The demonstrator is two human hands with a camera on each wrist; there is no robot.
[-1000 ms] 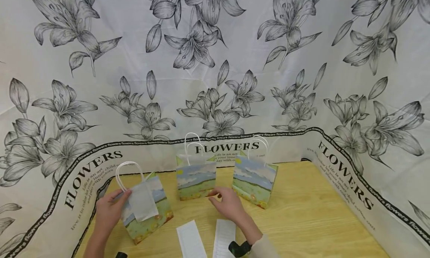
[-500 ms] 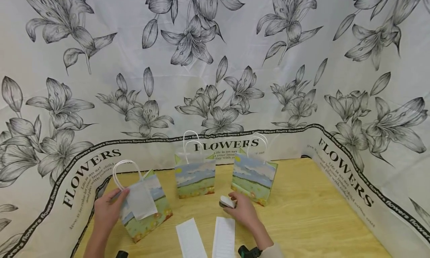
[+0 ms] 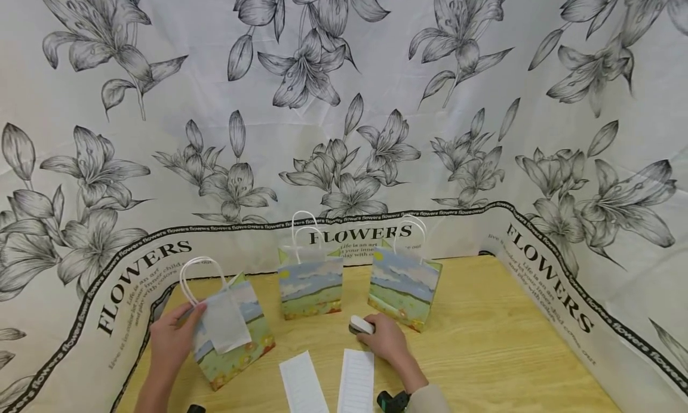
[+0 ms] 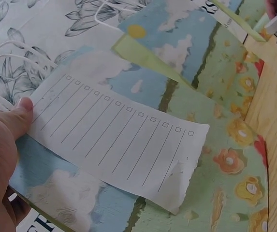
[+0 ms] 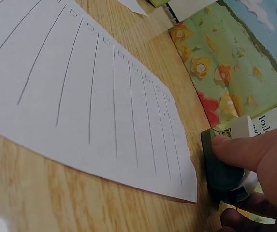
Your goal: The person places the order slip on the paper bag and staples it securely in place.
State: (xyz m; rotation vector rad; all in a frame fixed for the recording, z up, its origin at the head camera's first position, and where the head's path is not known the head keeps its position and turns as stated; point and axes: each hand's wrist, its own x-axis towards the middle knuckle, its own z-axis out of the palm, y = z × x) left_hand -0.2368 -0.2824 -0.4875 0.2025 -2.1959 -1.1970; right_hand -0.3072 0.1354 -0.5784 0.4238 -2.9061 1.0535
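My left hand (image 3: 173, 331) pinches a white checklist slip (image 4: 123, 140) against the upper edge of a painted paper gift bag (image 4: 235, 154). Thumb on the slip, fingers behind the bag; the bag leans at a tilt, its white twisted handles (image 3: 204, 276) above my hand. Lines and small boxes are printed on the slip. In my right hand (image 3: 388, 340) is a small white and dark grey stapler (image 3: 361, 325), held over the table between the bags. The right wrist view has my thumb on the stapler's dark side (image 5: 220, 169); my palm hides part of it.
Two more painted gift bags stand upright at the back, one in the middle (image 3: 310, 287) and one to the right (image 3: 404, 286). Two checklist slips, a left one (image 3: 303, 382) and a right one (image 3: 356, 380), lie on the wooden table (image 3: 500, 341) in front. Flower-printed cloth (image 3: 344, 132) surrounds the table.
My right hand, which was at the foot of the middle bag, has come nearer and to the right, with the stapler now showing in it. My left hand keeps holding slip and bag.
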